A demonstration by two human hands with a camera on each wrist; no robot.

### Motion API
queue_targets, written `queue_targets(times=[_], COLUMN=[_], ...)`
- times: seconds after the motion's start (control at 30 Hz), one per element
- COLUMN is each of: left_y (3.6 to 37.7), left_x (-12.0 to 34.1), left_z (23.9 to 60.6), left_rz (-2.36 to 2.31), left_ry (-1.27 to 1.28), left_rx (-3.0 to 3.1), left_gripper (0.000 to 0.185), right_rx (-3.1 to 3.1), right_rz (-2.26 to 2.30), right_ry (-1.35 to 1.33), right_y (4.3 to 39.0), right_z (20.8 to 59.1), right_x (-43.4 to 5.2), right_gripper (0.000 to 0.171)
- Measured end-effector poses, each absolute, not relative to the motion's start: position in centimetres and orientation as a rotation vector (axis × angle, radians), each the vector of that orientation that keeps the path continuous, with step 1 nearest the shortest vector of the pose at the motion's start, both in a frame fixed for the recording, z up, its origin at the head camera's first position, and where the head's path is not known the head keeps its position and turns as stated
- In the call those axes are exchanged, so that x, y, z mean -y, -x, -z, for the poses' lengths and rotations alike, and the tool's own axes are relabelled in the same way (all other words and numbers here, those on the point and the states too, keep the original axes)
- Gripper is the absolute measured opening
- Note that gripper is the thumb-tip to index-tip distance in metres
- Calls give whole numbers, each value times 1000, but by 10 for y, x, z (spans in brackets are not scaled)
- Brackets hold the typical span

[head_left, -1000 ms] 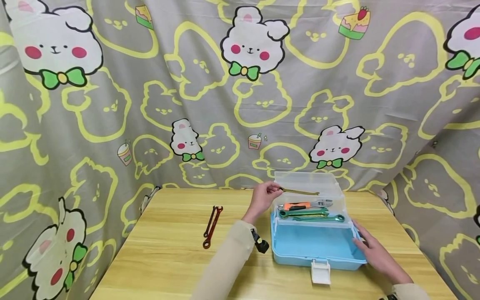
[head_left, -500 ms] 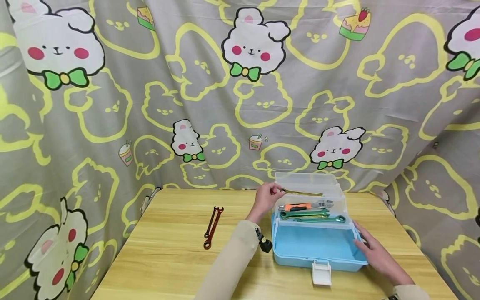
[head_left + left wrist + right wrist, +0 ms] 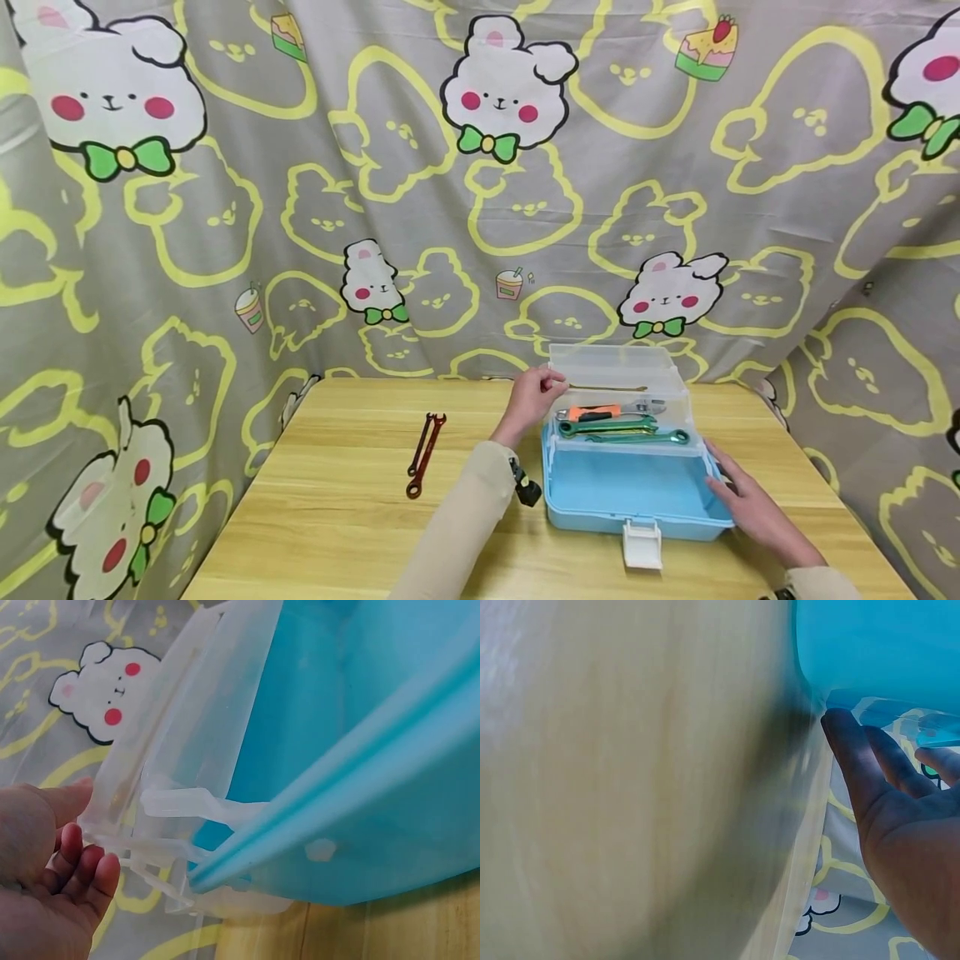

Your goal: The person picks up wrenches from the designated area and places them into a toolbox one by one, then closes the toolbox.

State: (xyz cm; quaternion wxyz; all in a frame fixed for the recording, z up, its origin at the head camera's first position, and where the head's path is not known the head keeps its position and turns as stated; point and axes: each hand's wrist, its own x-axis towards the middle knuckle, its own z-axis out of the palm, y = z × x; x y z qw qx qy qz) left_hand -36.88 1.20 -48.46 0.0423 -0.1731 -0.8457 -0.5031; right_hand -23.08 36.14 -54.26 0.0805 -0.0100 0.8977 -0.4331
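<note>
A blue toolbox (image 3: 630, 492) stands open on the wooden table (image 3: 337, 517), with a clear tray (image 3: 622, 367) at its back. My left hand (image 3: 536, 393) is at the tray's left edge and pinches the end of a thin gold wrench (image 3: 611, 388) that lies level over the tray. The left wrist view shows curled fingers (image 3: 82, 862) beside the clear tray (image 3: 187, 750); the wrench is hidden there. In the tray lie green wrenches (image 3: 615, 428), an orange-handled tool (image 3: 592, 412) and a silver wrench (image 3: 648, 407). My right hand (image 3: 738, 493) rests flat against the box's right side (image 3: 877, 645).
Two dark red wrenches (image 3: 424, 454) lie together on the table, left of my left forearm. A white latch (image 3: 642, 543) hangs from the box's front edge. A patterned cloth (image 3: 480, 208) hangs behind and around the table.
The left hand has lowered the gold wrench slightly, so it now lies flatter over the tray. The right hand has stayed on the box's side.
</note>
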Motion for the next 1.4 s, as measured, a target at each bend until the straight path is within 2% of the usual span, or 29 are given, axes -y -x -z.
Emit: queue_targets(times=[0.23,0.43,0.63,0.87,1.0,1.17,1.4], left_y=[364,361,348,321,306,294,291], left_x=[-4,26,92,184,219,236,233], left_z=[485,487,502,536,548,554,555], left_rz=[1577,1561,1488,1368,1310,1208,1016], left_ry=[622,674,598,350,220,216,287], left_rx=[2553,2544,2611,2661,2743,2826,2876], left_gripper=[27,32,35,32,37,42,40], right_rx=[-2672,-2662,-2661,-2669,-2661,-2666,-2659], right_rz=[1310,1329,1323,1320,1321,1323,1343], right_ry=[17,9,11,11,10,15,29], right_y=[230,231,232,230,231,231,230], right_z=[543,541,541,541,541,539,540], right_x=[-361,-361,-359,-360,-361,-363,-362], right_gripper=[73,74,73,74,74,74,74])
